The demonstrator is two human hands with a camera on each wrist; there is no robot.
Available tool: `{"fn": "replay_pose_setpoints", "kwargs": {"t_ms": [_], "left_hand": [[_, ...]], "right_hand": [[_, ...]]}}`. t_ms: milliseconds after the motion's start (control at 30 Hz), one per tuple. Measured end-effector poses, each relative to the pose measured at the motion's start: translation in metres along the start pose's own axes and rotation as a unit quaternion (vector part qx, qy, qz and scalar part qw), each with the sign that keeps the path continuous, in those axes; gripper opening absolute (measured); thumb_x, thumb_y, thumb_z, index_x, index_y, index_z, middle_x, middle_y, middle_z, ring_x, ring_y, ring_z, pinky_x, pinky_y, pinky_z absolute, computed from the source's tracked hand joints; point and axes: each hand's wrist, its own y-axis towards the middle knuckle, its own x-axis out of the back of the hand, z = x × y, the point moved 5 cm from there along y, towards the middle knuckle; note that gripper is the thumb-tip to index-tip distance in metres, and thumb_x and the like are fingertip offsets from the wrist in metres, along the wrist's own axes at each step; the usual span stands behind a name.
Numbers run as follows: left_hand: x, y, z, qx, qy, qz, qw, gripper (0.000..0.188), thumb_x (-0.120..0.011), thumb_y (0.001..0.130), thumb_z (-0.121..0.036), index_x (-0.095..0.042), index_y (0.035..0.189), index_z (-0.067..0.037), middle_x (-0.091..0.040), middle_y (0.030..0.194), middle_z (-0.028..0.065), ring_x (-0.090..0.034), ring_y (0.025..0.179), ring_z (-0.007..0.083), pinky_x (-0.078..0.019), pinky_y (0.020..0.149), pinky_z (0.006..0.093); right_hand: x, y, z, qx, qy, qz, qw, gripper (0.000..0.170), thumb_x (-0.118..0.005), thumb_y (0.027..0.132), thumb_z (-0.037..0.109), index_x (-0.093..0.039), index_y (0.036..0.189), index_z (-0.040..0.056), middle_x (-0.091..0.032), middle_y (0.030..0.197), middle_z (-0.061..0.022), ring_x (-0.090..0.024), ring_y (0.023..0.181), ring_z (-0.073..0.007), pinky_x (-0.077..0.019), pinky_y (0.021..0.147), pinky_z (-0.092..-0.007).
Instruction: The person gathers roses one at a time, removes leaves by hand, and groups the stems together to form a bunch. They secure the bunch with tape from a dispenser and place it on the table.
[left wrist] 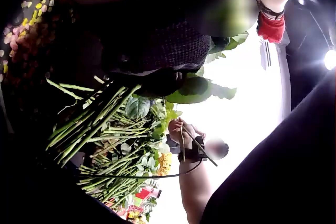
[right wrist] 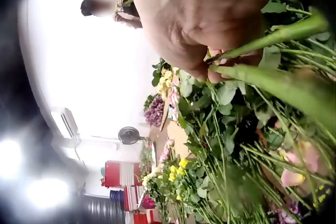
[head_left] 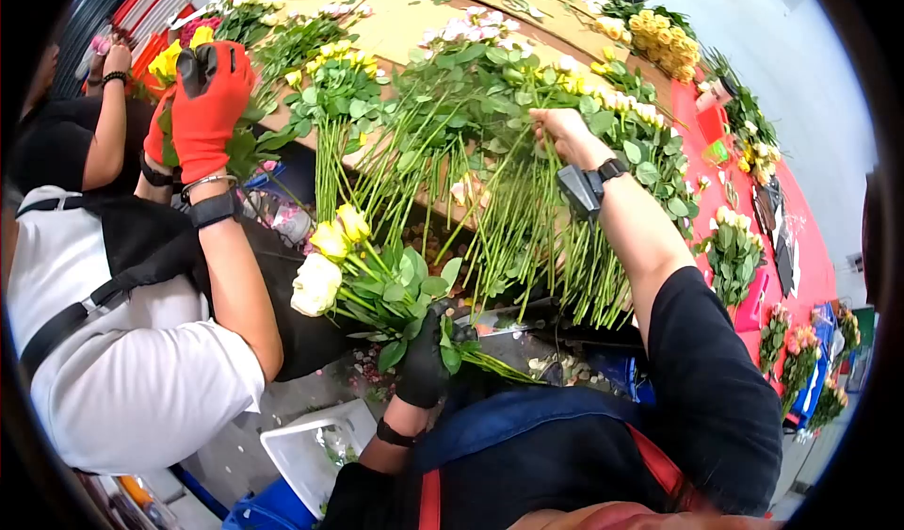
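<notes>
My left hand (head_left: pixel 423 362), in a black glove, grips a small bunch of roses at its leafy stems (head_left: pixel 400 295). A large white rose (head_left: pixel 316 285) and yellow roses (head_left: pixel 341 232) head that bunch, pointing left, with the stem ends low on the right. Over the flower pile reaches my bare right hand (head_left: pixel 567 136), its fingers pinching green stems (right wrist: pixel 281 37) in the right wrist view. The flower heads of those stems are hidden. Below this hand lie many long stems (head_left: pixel 527 219) with leaves. In the left wrist view, the dark glove (left wrist: pixel 157 45) hides most of its grip.
Left of me stands another person in red gloves (head_left: pixel 212 106), holding yellow flowers. Pink and yellow roses (head_left: pixel 471 27) line the table, with bunches (head_left: pixel 736 257) on its red surface (head_left: pixel 815 238) at right. A white bin (head_left: pixel 292 445) stands below, petals scattered around.
</notes>
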Motion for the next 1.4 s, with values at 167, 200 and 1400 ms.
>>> {"fn": "replay_pose_setpoints", "kwargs": {"t_ms": [167,200,1400], "left_hand": [[-0.022,-0.009,-0.006,-0.003,0.007,0.016,1.000,0.032,-0.044,0.099,-0.031,-0.048,0.119,-0.005,-0.055,0.110,0.0085,-0.054,0.085,0.0190,-0.0479,0.081,0.0345],[-0.028,-0.010,-0.008,-0.008,0.008,0.022,1.000,0.032,-0.044,0.099,-0.031,-0.048,0.119,-0.006,-0.055,0.108,0.0077,-0.054,0.084,0.0189,-0.0479,0.081,0.0348],[-0.137,0.008,0.113,-0.173,0.549,0.292,0.764,0.049,-0.067,0.083,-0.025,-0.053,0.123,-0.002,-0.060,0.118,0.0112,-0.057,0.107,0.0202,-0.0435,0.093,0.0344]], "right_hand": [[0.012,-0.041,0.010,0.212,-0.023,-0.068,0.975,0.016,-0.060,0.088,0.012,-0.062,0.091,-0.0034,-0.060,0.072,-0.0072,-0.050,0.049,-0.0106,-0.0419,0.042,-0.0257],[0.014,-0.061,0.017,0.234,0.024,-0.059,0.970,0.024,-0.059,0.090,0.015,-0.060,0.103,-0.0045,-0.060,0.072,-0.0058,-0.049,0.048,-0.0090,-0.0401,0.042,-0.0242],[0.154,-0.333,-0.135,0.226,-0.132,-0.003,0.965,0.012,-0.059,0.089,0.009,-0.061,0.093,-0.0015,-0.061,0.073,-0.0100,-0.059,0.065,-0.0151,-0.0478,0.059,-0.0292]]}}
